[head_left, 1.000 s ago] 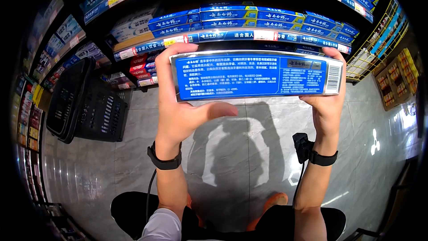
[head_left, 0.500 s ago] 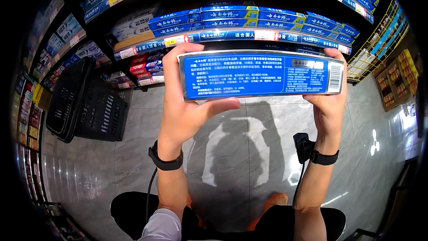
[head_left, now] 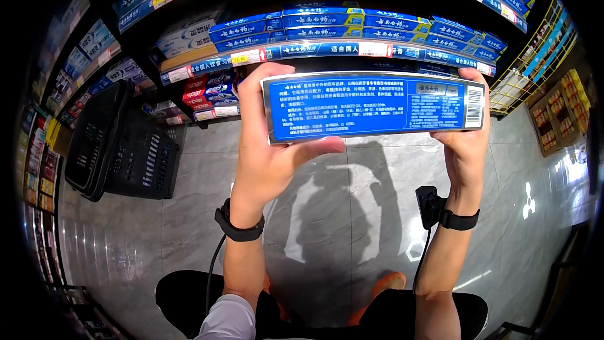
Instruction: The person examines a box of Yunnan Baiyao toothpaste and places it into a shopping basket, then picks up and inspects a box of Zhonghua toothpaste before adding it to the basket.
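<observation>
Beyond your grip on the carton (head_left: pixel 371 107), stacked boxes (head_left: pixel 324 20) sit on a shelf (head_left: pixel 305 50). Left of your grip stands a basket (head_left: pixel 141 160); right, a wire rack (head_left: pixel 501 101); below, the floor (head_left: pixel 513 170).

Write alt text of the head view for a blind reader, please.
A left hand and a right hand hold a blue box by its ends, text and barcode facing the camera. Beyond are shelved blue boxes; at left, a black basket on grey floor.

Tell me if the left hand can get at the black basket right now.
Probably not straight away: the left hand grips one end of the blue box, though nothing seems to block the way to the basket.
</observation>
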`<state>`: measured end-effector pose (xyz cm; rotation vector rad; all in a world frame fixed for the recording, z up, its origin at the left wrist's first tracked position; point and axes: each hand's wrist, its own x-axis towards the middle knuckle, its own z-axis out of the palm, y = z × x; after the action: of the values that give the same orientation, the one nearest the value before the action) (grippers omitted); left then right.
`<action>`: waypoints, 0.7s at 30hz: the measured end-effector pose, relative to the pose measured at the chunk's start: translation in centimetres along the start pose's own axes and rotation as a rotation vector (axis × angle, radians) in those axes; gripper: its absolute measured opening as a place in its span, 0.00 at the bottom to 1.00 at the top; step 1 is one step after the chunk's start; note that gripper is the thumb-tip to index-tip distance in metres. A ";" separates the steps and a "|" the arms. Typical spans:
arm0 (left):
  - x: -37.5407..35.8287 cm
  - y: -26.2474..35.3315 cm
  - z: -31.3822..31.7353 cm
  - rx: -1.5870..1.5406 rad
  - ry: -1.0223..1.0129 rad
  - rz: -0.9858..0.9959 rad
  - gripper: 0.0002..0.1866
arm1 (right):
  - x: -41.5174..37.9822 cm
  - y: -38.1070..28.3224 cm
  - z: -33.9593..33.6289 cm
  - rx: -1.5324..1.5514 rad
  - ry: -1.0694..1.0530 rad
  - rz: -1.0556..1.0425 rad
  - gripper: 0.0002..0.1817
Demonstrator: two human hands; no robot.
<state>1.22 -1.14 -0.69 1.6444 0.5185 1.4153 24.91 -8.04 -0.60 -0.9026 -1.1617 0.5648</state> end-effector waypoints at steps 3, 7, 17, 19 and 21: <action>0.2 0.0 -0.4 -0.015 -0.126 0.098 0.46 | 0.0 0.1 -0.2 -0.005 -0.010 0.010 0.47; 0.3 0.0 -0.8 -0.017 -0.211 0.164 0.46 | 0.1 0.3 -0.5 0.049 -0.011 0.007 0.47; 0.2 0.1 -0.3 0.035 -0.064 0.028 0.48 | 0.0 0.3 -0.4 0.063 -0.006 0.079 0.47; 0.3 0.0 -0.5 0.030 -0.080 0.096 0.46 | 0.0 0.3 -0.4 0.067 -0.006 0.090 0.47; 0.3 0.0 -0.6 0.178 -0.116 0.140 0.47 | 0.0 0.5 -0.5 0.063 -0.002 0.082 0.47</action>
<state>0.69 -0.70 -0.52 1.9258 0.4816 1.3968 25.40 -7.93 -1.03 -0.8983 -1.1064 0.6654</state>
